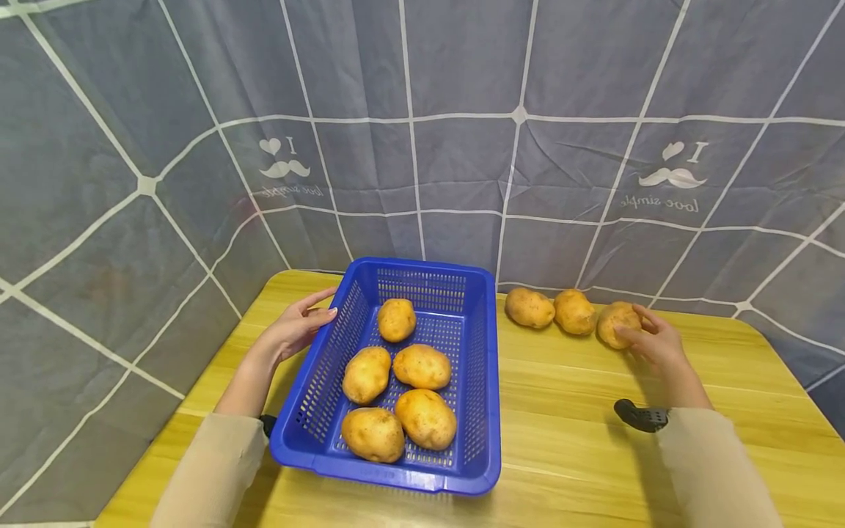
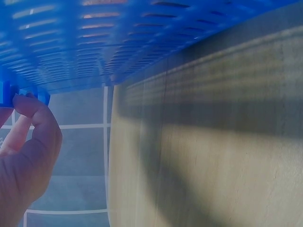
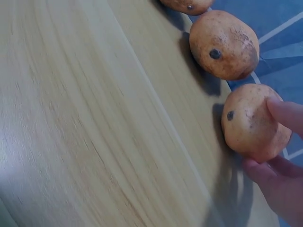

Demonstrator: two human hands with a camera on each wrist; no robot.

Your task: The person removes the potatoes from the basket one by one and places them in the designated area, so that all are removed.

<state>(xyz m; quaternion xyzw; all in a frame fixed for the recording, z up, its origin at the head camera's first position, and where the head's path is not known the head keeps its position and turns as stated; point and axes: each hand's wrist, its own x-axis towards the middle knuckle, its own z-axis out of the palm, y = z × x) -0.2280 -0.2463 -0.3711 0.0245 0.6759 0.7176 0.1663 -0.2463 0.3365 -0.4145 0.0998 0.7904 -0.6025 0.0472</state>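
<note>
while apart, hands (image 1: 300, 326) on basket (image 1: 350, 323), potato (image 1: 617, 323)

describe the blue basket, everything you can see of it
The basket is a rectangular blue tray, plastic by its look, with slotted walls and floor and a solid rolled rim. It sits flat on the wooden table, left of centre, long side running away from the person. Five potatoes lie inside: one near the far end, two in the middle, two at the near end. The left hand touches its far left rim, fingers at the edge. Three more potatoes lie outside, to its right.
</note>
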